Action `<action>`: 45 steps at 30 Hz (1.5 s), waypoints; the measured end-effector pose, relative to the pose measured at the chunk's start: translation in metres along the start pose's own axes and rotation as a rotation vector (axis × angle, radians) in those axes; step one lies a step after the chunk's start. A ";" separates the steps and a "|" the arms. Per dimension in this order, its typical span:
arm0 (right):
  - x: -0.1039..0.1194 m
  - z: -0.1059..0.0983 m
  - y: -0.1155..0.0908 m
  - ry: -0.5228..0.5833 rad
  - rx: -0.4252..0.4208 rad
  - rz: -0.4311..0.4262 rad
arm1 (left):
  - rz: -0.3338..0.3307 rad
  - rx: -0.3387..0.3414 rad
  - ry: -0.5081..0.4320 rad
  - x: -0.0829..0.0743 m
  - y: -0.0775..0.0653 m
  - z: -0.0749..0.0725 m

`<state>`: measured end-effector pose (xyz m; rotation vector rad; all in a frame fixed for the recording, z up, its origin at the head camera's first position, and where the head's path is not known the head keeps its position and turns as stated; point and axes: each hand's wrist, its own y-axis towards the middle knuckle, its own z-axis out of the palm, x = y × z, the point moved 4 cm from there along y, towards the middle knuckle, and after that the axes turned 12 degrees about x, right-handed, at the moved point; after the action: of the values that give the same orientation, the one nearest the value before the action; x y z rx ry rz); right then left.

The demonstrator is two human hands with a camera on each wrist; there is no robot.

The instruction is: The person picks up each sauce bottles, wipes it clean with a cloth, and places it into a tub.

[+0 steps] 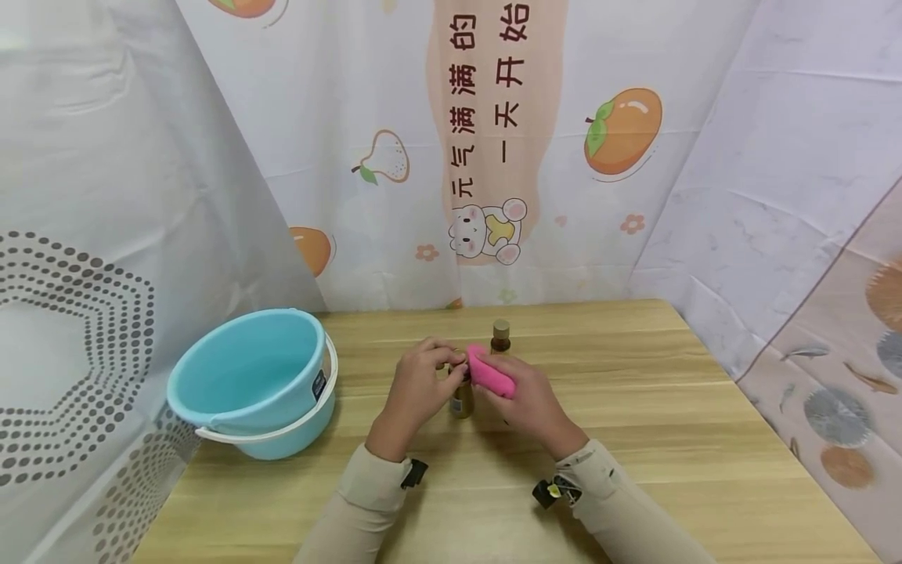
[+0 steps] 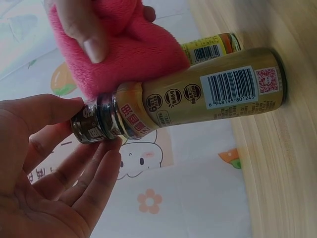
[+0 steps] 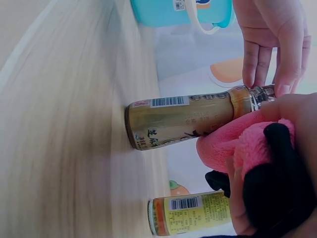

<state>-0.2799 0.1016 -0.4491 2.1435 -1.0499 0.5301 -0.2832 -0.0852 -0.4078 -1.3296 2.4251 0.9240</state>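
Observation:
A sesame oil bottle (image 2: 188, 99) with a gold-brown label stands on the wooden table, its dark cap (image 2: 90, 124) uppermost. My left hand (image 1: 421, 380) pinches that cap between thumb and fingertips. In my right hand (image 1: 533, 401) is a bunched pink plush cloth (image 1: 495, 377), pressed against the shoulder and neck of the bottle. Behind it, to the right, stands a second bottle (image 1: 501, 335) with a tan cap; the right wrist view shows its yellow label (image 3: 200, 214). My right hand hides part of this second bottle in the head view.
Two nested light-blue buckets (image 1: 247, 376) with white handles stand at the table's left edge. A printed curtain (image 1: 395, 94) hangs right behind the table's back edge, and more sheets hang at both sides. The wooden tabletop (image 1: 669, 439) stretches away to the right.

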 end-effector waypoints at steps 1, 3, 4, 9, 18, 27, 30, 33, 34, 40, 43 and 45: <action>-0.001 0.000 -0.001 0.001 0.002 -0.002 | -0.003 0.002 0.000 0.000 0.000 0.000; -0.003 0.001 -0.001 0.003 0.008 -0.004 | -0.007 0.006 0.001 -0.001 0.000 0.001; -0.004 0.001 -0.001 0.004 0.012 -0.003 | -0.007 0.006 0.003 -0.002 0.001 0.001; -0.009 0.002 0.000 -0.004 0.034 0.001 | -0.003 0.002 0.007 -0.003 0.003 0.000; -0.014 0.009 0.000 0.015 0.095 0.059 | -0.028 -0.028 0.013 0.000 0.001 0.003; -0.024 0.018 -0.003 -0.037 0.153 0.106 | -0.016 -0.084 0.036 -0.003 0.001 0.006; -0.026 0.020 -0.003 -0.044 0.160 0.114 | -0.008 -0.093 0.057 -0.004 0.002 0.006; -0.029 0.022 -0.003 -0.060 0.160 0.133 | -0.005 -0.086 0.077 -0.004 0.003 0.005; -0.030 0.022 -0.003 -0.064 0.162 0.141 | -0.005 -0.083 0.083 -0.003 0.003 0.005; -0.028 0.022 -0.003 -0.066 0.148 0.134 | -0.025 -0.074 0.104 -0.003 0.002 0.003; -0.024 0.020 -0.003 -0.057 0.123 0.112 | -0.034 -0.075 0.117 -0.004 0.002 0.002; -0.022 0.018 -0.003 -0.047 0.110 0.109 | -0.037 -0.076 0.127 -0.005 0.002 0.001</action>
<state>-0.2898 0.1011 -0.4759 2.2129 -1.1936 0.6029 -0.2820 -0.0804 -0.4059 -1.4973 2.4713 0.9592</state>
